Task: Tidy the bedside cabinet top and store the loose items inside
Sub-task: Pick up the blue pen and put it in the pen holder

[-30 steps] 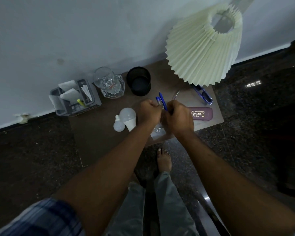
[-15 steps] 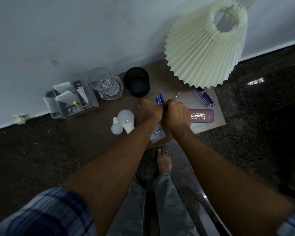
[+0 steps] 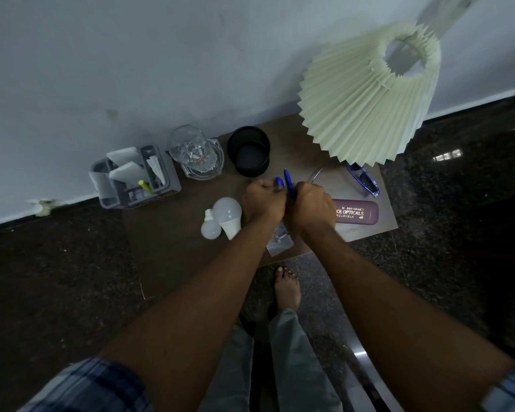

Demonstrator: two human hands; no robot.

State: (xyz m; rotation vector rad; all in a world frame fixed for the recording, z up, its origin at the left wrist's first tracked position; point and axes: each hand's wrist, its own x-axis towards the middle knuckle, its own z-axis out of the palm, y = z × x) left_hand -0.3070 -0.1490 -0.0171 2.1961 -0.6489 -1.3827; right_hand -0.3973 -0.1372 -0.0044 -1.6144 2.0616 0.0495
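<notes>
**Both hands fisted around blue pens over cabinet top**

Left hand [image 3: 262, 203] and right hand [image 3: 308, 208] are side by side, nearly touching, each curled shut. Two blue pens [image 3: 289, 185] stick up between them: glossy blue barrels, one blunt cap end, one slimmer. Which hand grips which pen, cannot tell. Brown cabinet top [image 3: 167, 248] carries two white bulbs [image 3: 223, 217] just left of the hands, a maroon spectacle case [image 3: 359, 212] with gold lettering right, blue glasses [image 3: 364, 179], black cup [image 3: 250, 150], glass jug [image 3: 195, 153], grey organiser [image 3: 134, 176].
</notes>
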